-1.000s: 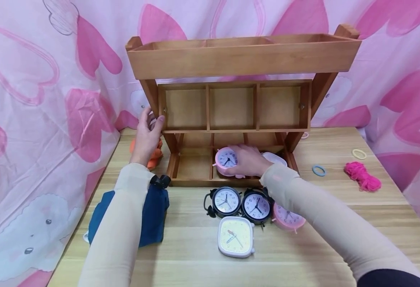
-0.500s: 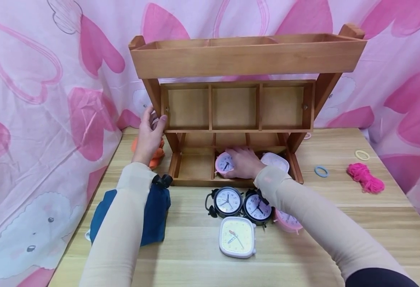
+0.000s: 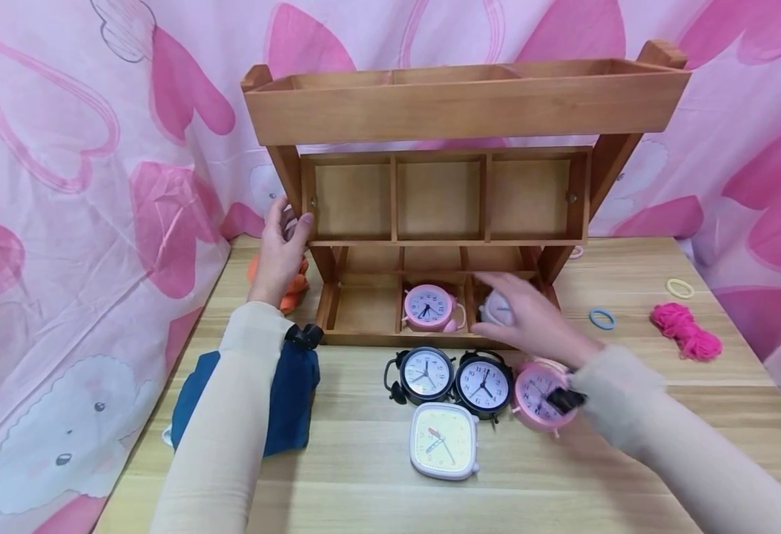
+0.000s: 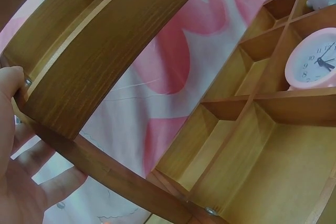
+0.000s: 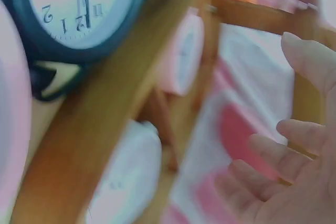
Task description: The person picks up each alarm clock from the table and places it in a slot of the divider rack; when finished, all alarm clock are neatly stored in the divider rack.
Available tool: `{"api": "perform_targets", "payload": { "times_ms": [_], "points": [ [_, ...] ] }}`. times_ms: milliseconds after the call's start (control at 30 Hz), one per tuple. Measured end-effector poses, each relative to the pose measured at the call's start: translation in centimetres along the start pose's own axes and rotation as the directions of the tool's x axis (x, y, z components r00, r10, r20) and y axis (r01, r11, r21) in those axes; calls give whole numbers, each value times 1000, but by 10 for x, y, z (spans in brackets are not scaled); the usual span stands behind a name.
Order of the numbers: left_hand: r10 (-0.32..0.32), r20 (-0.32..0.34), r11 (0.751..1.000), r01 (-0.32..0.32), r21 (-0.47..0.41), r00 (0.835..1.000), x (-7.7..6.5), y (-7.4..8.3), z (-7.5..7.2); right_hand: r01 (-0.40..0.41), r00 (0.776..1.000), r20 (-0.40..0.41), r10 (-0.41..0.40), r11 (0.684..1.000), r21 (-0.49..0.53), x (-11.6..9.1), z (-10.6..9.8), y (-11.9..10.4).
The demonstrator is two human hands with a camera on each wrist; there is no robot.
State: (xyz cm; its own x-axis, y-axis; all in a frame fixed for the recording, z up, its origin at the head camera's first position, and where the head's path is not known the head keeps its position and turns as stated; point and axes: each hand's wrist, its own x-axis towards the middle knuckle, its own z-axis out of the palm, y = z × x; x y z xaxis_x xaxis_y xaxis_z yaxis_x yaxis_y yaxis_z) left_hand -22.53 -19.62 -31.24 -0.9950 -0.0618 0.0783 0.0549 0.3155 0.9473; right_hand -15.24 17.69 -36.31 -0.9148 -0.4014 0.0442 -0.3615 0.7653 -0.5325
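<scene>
A pink alarm clock (image 3: pixel 429 308) sits in the bottom middle compartment of a wooden tiered rack (image 3: pixel 463 111). My right hand (image 3: pixel 530 311), fingers spread and holding nothing, is over the bottom right compartment. It partly hides a white clock (image 3: pixel 497 308) there; more of this white clock (image 5: pixel 126 177) shows in the right wrist view. My left hand (image 3: pixel 279 248) grips the rack's left side post, thumb on the middle tray's edge and fingers around behind. Before the rack lie two black alarm clocks (image 3: pixel 425 375), another pink alarm clock (image 3: pixel 540 397) and a cream-faced square clock (image 3: pixel 443 441).
A dark blue cloth (image 3: pixel 293 408) lies beneath my left forearm, and something orange (image 3: pixel 293 289) is behind my left wrist. To the right are a pink yarn bundle (image 3: pixel 687 331), a blue ring (image 3: pixel 601 319) and a yellow ring (image 3: pixel 680 288). A patterned curtain surrounds the table.
My right hand has settled the pink alarm clock into the bottom middle compartment, let go and moved right. My left hand keeps its place on the rack.
</scene>
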Motion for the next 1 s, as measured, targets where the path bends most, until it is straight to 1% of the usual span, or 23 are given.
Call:
{"api": "perform_targets", "payload": {
  "times_ms": [100,167,233,300,400,467,533,633,733,767,867,1000],
  "points": [
    [2,2,1000,-2,-6,1000,0,-1,1,-35,996,-85,39,998,46,-33,-22,2],
    [2,5,1000,-2,-10,1000,-1,0,1,-60,987,-144,69,996,62,-53,-34,3],
    [-2,5,1000,2,-12,1000,-2,1,0,-84,977,-192,92,995,48,-72,-40,6],
    [-3,3,1000,3,-16,1000,-3,1,0,-99,966,-235,109,994,54,-88,-40,13],
    [5,-1,1000,-5,-20,1000,0,0,0,-119,957,-258,134,990,71,-110,-28,25],
    [16,-2,1000,-16,-22,1000,4,-6,0,-139,956,-244,162,984,109,-121,-13,32],
    [27,-5,1000,-27,-17,1000,10,-13,0,-177,956,-212,204,974,139,-131,3,38],
    [45,-11,999,-45,-21,999,16,-23,0,-221,956,-159,247,961,165,-139,28,44],
    [59,-17,998,-59,-28,998,19,-28,0,-198,962,-161,222,968,156,-141,51,48],
    [60,-17,998,-60,-31,998,19,-28,0,-187,964,-162,211,971,149,-141,57,49],
    [54,-10,998,-55,-41,998,11,-17,0,-164,964,-190,184,980,116,-141,70,51],
    [56,2,996,-56,-63,998,2,-3,1,-192,958,-200,205,978,85,-143,76,53]
  ]
}}
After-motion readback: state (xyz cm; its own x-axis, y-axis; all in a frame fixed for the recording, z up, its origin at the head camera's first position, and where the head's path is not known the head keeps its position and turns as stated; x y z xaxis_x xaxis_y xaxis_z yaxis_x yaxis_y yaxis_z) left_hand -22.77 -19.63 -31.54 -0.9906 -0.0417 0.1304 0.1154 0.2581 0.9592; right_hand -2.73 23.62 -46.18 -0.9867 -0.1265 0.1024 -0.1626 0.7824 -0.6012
